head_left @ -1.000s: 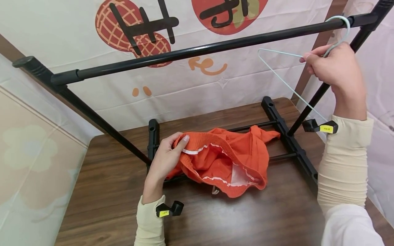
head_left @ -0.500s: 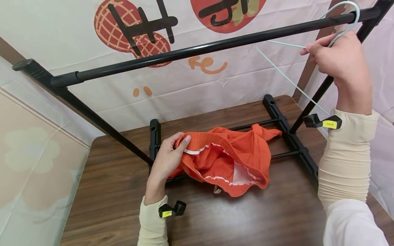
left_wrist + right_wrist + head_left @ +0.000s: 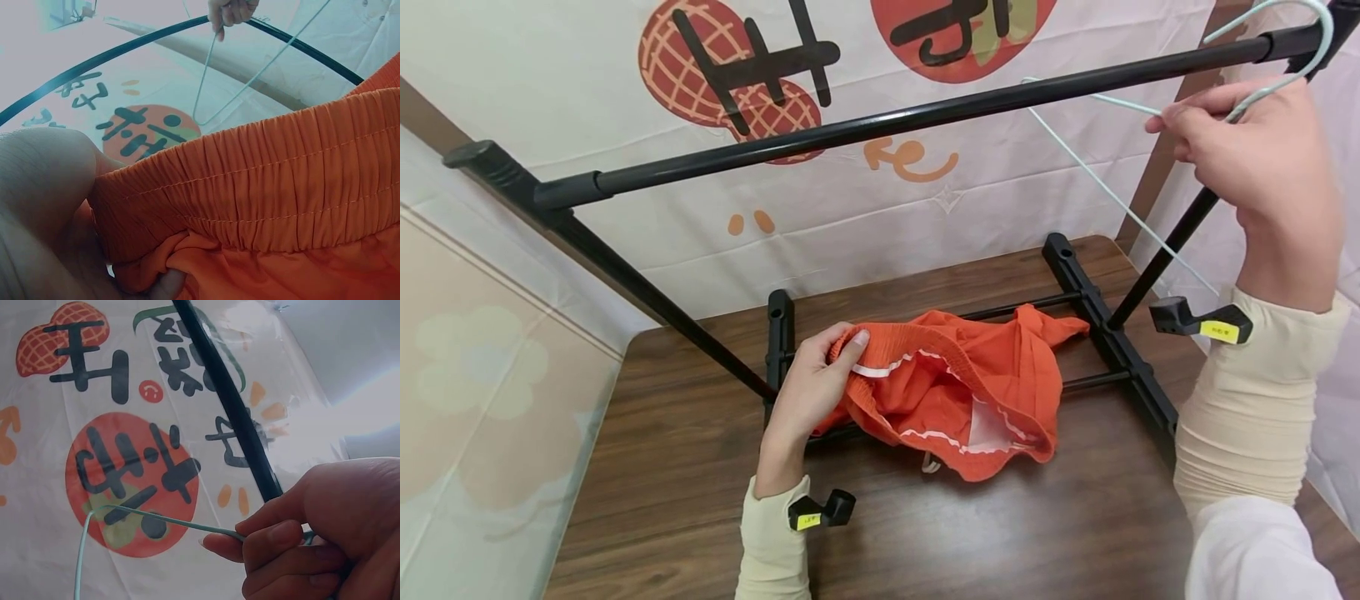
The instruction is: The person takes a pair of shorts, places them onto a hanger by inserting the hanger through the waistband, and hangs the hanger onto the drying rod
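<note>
My left hand (image 3: pixel 811 375) pinches the gathered elastic waistband of bright orange pants (image 3: pixel 917 342), thumb on the inner side. The waist opening faces up toward me, showing white trim and a pale inside patch; leg length is hidden in the folds. High at the right, my right hand (image 3: pixel 1273 150) grips a pale blue wire hanger (image 3: pixel 1090 172) near its neck. The hanger's hook arches over the right end of the black rail (image 3: pixel 887 127); whether they touch, I cannot tell. In the right wrist view, thumb and fingers pinch the hanger wire (image 3: pixel 169 520).
The black rack's slanted posts (image 3: pixel 662 296) and feet (image 3: pixel 1105 333) stand around the pants, with low crossbars (image 3: pixel 1097 381) beneath them. A brown wooden table (image 3: pixel 700 500) bears the rack. Behind hangs a printed white cloth (image 3: pixel 850 225).
My right hand has moved right and nearer to me with the hanger, and its hook has risen higher and shifted right along the rail. My left hand and the pants have hardly moved.
</note>
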A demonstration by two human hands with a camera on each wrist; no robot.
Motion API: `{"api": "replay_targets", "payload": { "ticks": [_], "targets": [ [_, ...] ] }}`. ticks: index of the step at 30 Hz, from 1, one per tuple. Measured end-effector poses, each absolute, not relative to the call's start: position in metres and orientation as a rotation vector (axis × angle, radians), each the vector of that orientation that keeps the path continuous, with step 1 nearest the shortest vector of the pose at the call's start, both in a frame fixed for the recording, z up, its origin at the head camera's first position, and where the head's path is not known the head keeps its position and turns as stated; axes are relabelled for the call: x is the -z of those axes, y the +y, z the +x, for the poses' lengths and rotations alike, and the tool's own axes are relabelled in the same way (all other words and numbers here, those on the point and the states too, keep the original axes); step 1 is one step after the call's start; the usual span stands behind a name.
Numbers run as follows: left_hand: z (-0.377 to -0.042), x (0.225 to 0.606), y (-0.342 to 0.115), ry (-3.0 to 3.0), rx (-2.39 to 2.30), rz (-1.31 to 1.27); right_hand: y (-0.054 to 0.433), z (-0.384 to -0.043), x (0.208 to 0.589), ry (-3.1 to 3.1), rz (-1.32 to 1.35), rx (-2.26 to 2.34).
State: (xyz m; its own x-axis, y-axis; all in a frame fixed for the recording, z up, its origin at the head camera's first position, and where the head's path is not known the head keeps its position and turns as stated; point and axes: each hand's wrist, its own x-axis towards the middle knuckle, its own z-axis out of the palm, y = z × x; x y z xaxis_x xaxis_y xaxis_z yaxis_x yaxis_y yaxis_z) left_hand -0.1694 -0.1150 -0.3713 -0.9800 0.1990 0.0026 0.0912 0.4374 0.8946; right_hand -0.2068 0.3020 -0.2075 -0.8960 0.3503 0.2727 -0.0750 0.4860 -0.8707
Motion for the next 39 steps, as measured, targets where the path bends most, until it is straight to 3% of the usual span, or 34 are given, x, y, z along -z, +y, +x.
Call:
{"api": "replay_targets", "payload": {
  "ticks": [11,23,33,39],
  "targets": [
    [-0.171,0.374,-0.115,2.595,-1.573,0.274,0.291,-0.178,0.221,-2.339,-0.175,-1.426],
    [-0.172,0.375,-0.115,2.574,-1.593,0.287,0.268,-0.158,0.252,-2.425,0.212,-1.535],
    [-0.172,0.375,-0.115,2.558,-1.61,0.246,0.225,-0.145,0.275,-1.935,0.931,-2.104],
    [-0.172,0.375,-0.115,2.547,-1.629,0.248,0.199,-0.135,0.292,-1.442,1.177,-2.396]
  ]
}}
